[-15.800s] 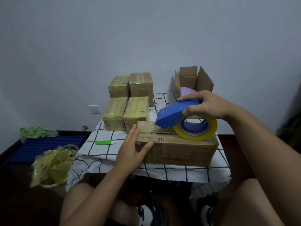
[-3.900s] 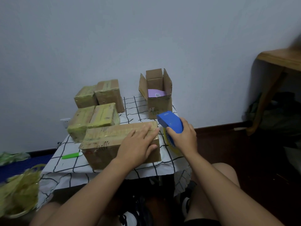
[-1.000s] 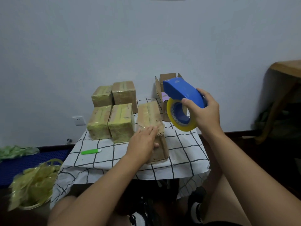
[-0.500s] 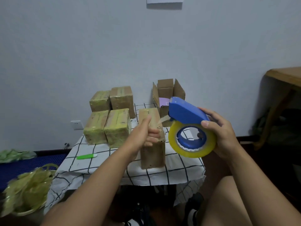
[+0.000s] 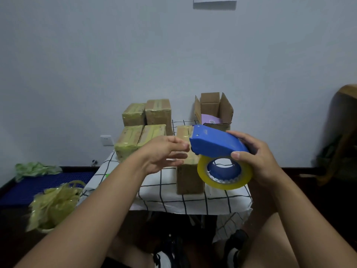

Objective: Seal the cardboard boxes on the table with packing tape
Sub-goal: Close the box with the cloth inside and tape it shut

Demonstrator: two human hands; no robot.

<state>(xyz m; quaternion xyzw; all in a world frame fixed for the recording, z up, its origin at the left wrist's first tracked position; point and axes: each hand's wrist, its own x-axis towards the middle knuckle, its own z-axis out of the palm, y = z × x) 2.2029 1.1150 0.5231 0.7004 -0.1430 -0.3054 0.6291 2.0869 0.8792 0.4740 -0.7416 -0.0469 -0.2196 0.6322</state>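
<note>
My right hand (image 5: 258,161) grips a blue tape dispenser (image 5: 214,144) with a yellow tape roll (image 5: 225,175), held above the table's front right. My left hand (image 5: 164,153) hovers just left of the dispenser's blade end, fingers extended toward it and blurred. Behind both hands a long cardboard box (image 5: 188,171) lies lengthwise on the checked tablecloth (image 5: 164,186), its top covered in tape. An open cardboard box (image 5: 213,111) with a purple item inside stands at the back right.
Several taped boxes (image 5: 143,124) are stacked at the back left of the small table. A bag of crumpled yellow tape (image 5: 52,204) sits on the floor at left beside a blue mat (image 5: 29,190). A wooden piece of furniture (image 5: 343,132) stands at right.
My left hand has lifted off the long box and reached toward the dispenser's front. My right hand has kept the dispenser raised and turned it a little.
</note>
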